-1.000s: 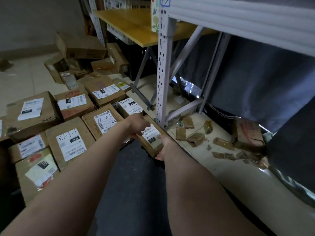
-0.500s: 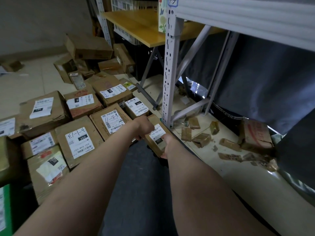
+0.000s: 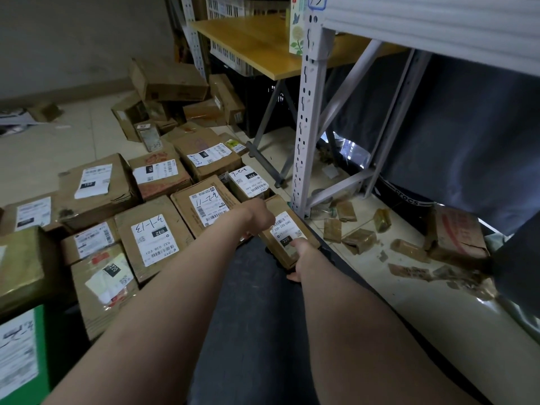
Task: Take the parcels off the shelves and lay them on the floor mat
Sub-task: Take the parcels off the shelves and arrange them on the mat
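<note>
Dark floor mat (image 3: 257, 317) beside white shelf upright (image 3: 306, 127). One small cardboard parcel (image 3: 287, 229), label "220-220-C40", at mat's far edge; left hand (image 3: 260, 214) and right hand (image 3: 301, 252) fingers grip it. Neighbouring box (image 3: 152, 235) marked "3-1-13", "032".

left hand (image 3: 260, 217) fingers hidden behind parcel (image 3: 280, 258) edge; green box (image 3: 41, 346) cut by left edge.

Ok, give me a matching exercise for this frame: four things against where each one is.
Things: 1 220-C40 parcel; 2 3-1-13 parcel; 3 green box; 4 yellow shelf board.
Places: a bottom-left corner of view; b gripped by left hand and right hand; c raised, beyond the white upright; d flat, just left of 3-2-11 parcel.
Pairs: 1-b, 2-d, 3-a, 4-c.
</note>
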